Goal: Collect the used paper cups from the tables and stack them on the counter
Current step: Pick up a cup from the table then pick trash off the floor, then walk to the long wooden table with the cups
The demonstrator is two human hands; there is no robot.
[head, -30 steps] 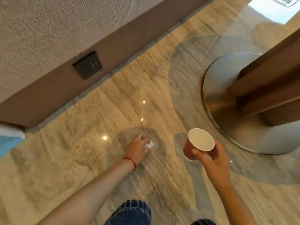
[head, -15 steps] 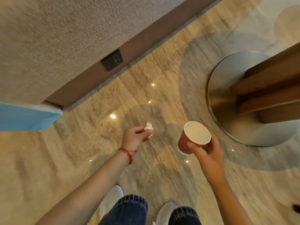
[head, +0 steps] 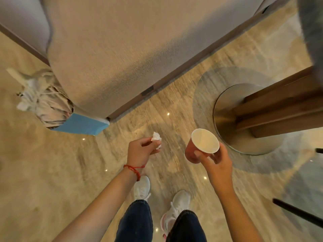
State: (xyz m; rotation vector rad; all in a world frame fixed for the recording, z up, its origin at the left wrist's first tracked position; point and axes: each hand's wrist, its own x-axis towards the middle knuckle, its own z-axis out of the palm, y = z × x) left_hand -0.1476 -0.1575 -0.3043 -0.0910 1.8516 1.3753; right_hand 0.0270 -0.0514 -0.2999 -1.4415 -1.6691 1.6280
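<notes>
A red paper cup [head: 201,145] with a pale inside is held tilted in my right hand [head: 216,163], whose fingers wrap its lower side. The cup looks empty. To its left, my left hand [head: 141,151] pinches a small crumpled white tissue [head: 156,137] between thumb and fingers; a red string bracelet circles that wrist. Both hands hang above the polished stone floor, a hand's width apart. No other cups are in sight.
A beige upholstered sofa [head: 113,58] fills the upper middle. At its left end a blue-edged bin [head: 78,124] holds crumpled fabric. A round metal table base [head: 225,110] with a wooden column stands at right. Dark chair legs [head: 297,212] cross the lower right. My white shoes are below.
My left hand picked the tissue off the floor and lifted it. I have risen from a crouch, so the floor is farther away. The cup stays in my right hand.
</notes>
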